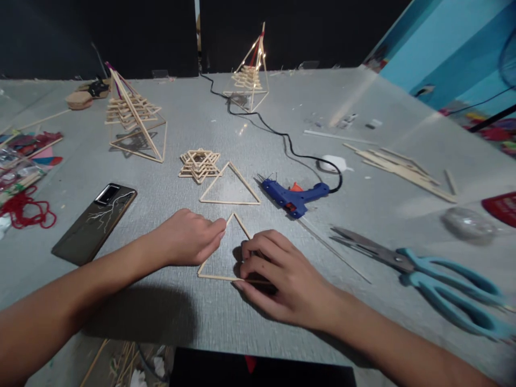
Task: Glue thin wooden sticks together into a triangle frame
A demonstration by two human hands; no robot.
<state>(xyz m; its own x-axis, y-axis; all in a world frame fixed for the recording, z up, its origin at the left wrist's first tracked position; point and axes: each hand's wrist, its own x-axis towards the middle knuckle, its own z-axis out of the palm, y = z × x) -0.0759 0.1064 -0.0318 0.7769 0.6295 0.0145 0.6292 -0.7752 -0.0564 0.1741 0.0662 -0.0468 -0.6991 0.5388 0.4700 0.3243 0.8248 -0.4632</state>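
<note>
A triangle of thin wooden sticks (220, 277) lies flat on the grey table in front of me. My left hand (193, 236) is closed, thumb and fingers pinching its left side near the top corner. Curled over the lower right part, my right hand (282, 274) grips the bottom stick and hides the right corner. Just beyond is a second stick triangle (229, 202), and behind it a stack of star-shaped stick frames (199, 173). A blue glue gun (282, 198) rests on its side to the right, its orange trigger showing and a clear glue stick (334, 250) trailing from it.
Teal-handled scissors (407, 262) lie open at right, below loose wooden sticks (403, 171). A phone (94, 223) and red yarn (30, 209) are at left. Two stick pyramids, one plain (139, 121) and one lit (252, 80), stand farther back. A black cord (266, 126) crosses the table.
</note>
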